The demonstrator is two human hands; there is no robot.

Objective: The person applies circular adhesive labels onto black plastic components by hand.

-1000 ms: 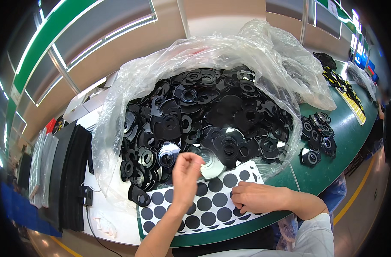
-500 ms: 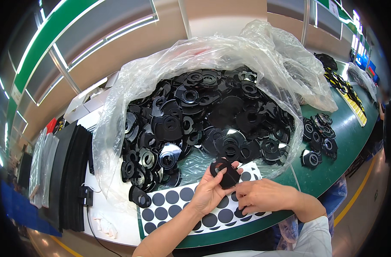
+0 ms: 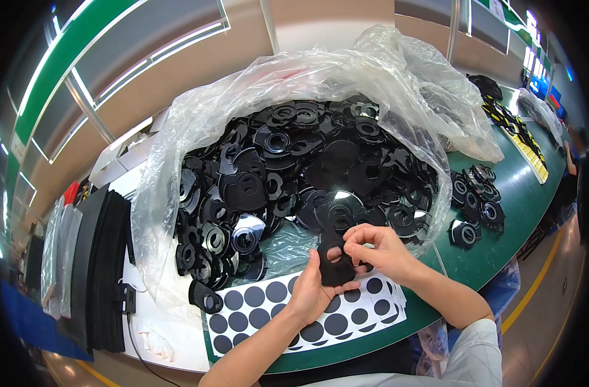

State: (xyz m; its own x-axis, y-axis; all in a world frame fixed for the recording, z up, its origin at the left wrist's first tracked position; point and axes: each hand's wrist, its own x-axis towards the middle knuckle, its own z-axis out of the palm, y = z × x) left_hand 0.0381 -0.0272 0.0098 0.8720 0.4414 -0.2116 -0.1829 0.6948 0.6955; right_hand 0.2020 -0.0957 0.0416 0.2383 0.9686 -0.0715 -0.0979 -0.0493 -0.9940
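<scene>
My left hand (image 3: 309, 298) grips a flat black plastic part (image 3: 337, 268) with a round hole, fingers behind it and thumb along its left edge. Over the part's upper right edge, my right hand (image 3: 379, 250) has its thumb and fingertips pinched together; whatever lies between them is too small to make out. Beneath both hands spreads a white sheet of round black stickers (image 3: 259, 317). Just beyond is a big heap of glossy black ring-shaped parts (image 3: 249, 190), inside an opened clear plastic bag (image 3: 153, 226). One loose black part (image 3: 204, 297) lies at the sheet's left corner.
On the green table (image 3: 520, 193) at right sits a smaller pile of black parts (image 3: 478, 197). Stacked black sheets (image 3: 104, 271) stand at left beside a small black device (image 3: 124, 298) with a cable. Yellow-and-black strips (image 3: 523, 138) lie at the far right.
My right hand has moved up from the sticker sheet to the held part. In my left hand, the part has turned so its hole shows more clearly.
</scene>
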